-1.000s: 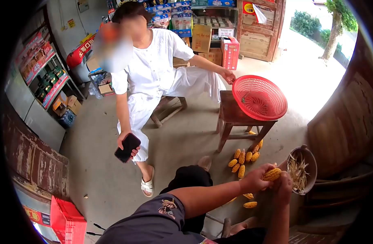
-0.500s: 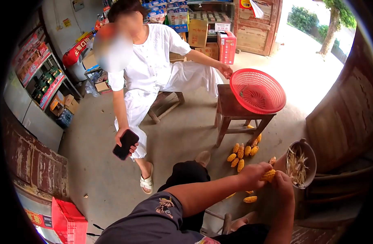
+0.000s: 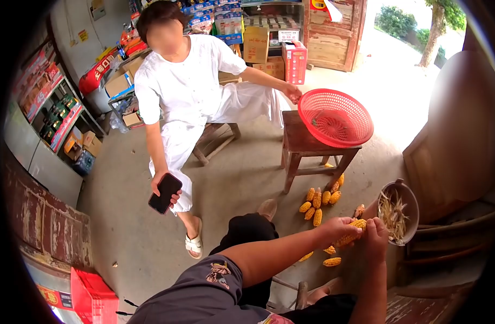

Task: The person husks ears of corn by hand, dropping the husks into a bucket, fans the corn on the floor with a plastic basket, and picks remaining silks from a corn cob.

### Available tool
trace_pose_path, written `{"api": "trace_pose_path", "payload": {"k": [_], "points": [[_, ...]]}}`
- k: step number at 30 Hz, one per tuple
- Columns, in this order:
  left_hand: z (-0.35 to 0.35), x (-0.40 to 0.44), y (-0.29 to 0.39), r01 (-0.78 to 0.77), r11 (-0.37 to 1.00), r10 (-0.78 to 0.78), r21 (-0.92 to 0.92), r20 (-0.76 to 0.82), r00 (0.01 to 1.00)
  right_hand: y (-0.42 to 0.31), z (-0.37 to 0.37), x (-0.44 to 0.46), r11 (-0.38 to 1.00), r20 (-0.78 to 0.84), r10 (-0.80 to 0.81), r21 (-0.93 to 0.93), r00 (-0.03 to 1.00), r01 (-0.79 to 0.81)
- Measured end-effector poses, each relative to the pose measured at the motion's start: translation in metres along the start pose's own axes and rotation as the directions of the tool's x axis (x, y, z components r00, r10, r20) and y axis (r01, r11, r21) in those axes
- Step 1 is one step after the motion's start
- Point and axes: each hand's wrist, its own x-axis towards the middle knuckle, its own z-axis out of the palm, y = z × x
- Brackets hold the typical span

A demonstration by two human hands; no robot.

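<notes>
My left hand is wrapped round a yellow corn cob at the lower right of the head view. The fingers of my right hand are closed on the cob's other end; parts of it are hidden behind both hands. Just beyond my right hand stands a bucket with pale dry husks inside. Several yellow cobs lie on the floor to the upper left of my hands, and a loose cob lies below them.
A red plastic basket rests on a wooden stool. Opposite me sits a person in white, one hand holding a phone, the other near the basket. A red crate is at lower left; shelves line the left wall.
The view has shifted slightly. My hands keep hold of the cob, which is turned a little and shows more above my fingers. The seated person's head has come up and leftward.
</notes>
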Motion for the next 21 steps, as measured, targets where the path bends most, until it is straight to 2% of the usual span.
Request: {"api": "trace_pose_path", "payload": {"k": [1,2,3,4,5,7,9,13,14,15,16,17,18,19,21], "points": [[-0.003,0.001,-0.002,0.001,1.0,-0.001,0.004,0.001,1.0,0.002,-0.003,0.001,0.993,0.031,-0.067,-0.092,0.997,0.069],[-0.009,0.003,-0.007,0.066,0.997,-0.065,-0.044,0.032,0.997,0.001,-0.004,0.0,0.993,0.03,-0.07,-0.09,0.997,0.072],[-0.012,0.004,-0.009,0.132,0.987,-0.126,-0.088,0.067,0.99,-0.006,-0.003,-0.003,0.976,0.062,-0.097,-0.19,0.993,0.107],[-0.016,0.003,-0.01,0.134,0.988,-0.128,-0.079,0.075,0.989,-0.011,-0.002,-0.003,0.946,0.09,-0.125,-0.289,0.988,0.146],[-0.019,0.002,-0.01,0.175,0.979,-0.159,-0.108,0.144,0.977,-0.014,-0.002,-0.002,0.941,0.069,-0.143,-0.299,0.987,0.157],[-0.011,-0.002,0.002,0.264,0.954,-0.208,-0.141,0.319,0.925,-0.025,-0.004,-0.005,0.752,0.187,-0.317,-0.547,0.93,0.367],[-0.012,-0.005,0.009,0.302,0.946,-0.233,-0.117,0.4,0.886,-0.045,0.004,-0.012,0.73,0.189,-0.372,-0.545,0.909,0.412],[-0.01,-0.009,0.02,0.265,0.964,-0.233,-0.017,0.42,0.877,-0.036,0.005,-0.011,0.658,0.204,-0.441,-0.589,0.874,0.47],[-0.008,-0.006,0.016,0.055,0.98,-0.101,0.192,0.239,0.966,-0.034,0.002,-0.01,0.687,0.152,-0.405,-0.601,0.902,0.41],[-0.006,-0.006,0.013,-0.11,0.899,0.082,0.424,0.086,0.993,-0.032,0.0,-0.009,0.712,0.099,-0.367,-0.61,0.925,0.348],[-0.002,-0.007,0.016,-0.142,0.807,0.151,0.572,0.032,0.988,-0.027,-0.002,-0.006,0.72,0.067,-0.347,-0.62,0.935,0.312],[-0.002,-0.008,0.013,-0.136,0.813,0.153,0.566,0.018,0.988,-0.018,-0.006,-0.003,0.724,0.076,-0.336,-0.616,0.939,0.309],[0.0,-0.008,0.011,-0.222,0.564,0.364,0.796,0.002,0.932,-0.011,-0.009,0.001,0.79,0.041,-0.276,-0.559,0.96,0.251],[0.002,-0.008,0.009,-0.226,0.245,0.547,0.943,0.058,0.835,-0.006,-0.012,0.002,0.846,0.007,-0.215,-0.499,0.977,0.19],[0.004,-0.009,0.011,-0.216,0.233,0.577,0.948,0.044,0.816,-0.005,-0.013,0.003,0.864,-0.002,-0.195,-0.473,0.981,0.171]]}}
